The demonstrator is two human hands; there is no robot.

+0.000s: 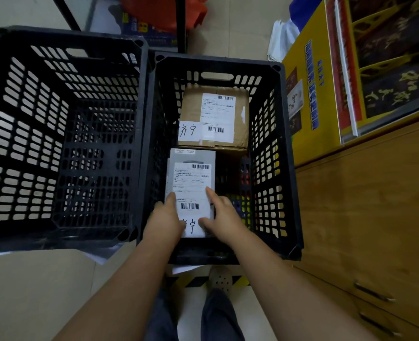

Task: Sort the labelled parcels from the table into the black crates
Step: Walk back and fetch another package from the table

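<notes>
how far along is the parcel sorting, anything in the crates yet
Done: a brown cardboard parcel already lies in the right crate. In hand: the left hand and right hand are setting a grey labelled parcel in front of it. The left crate holds nothing. The table is out of view, so what remains is unknown.

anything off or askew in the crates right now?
Nothing stands out. The brown parcel and grey parcel lie flat, labels up, in the right crate; left hand and right hand hold the grey one. The left crate holds no parcels.
</notes>
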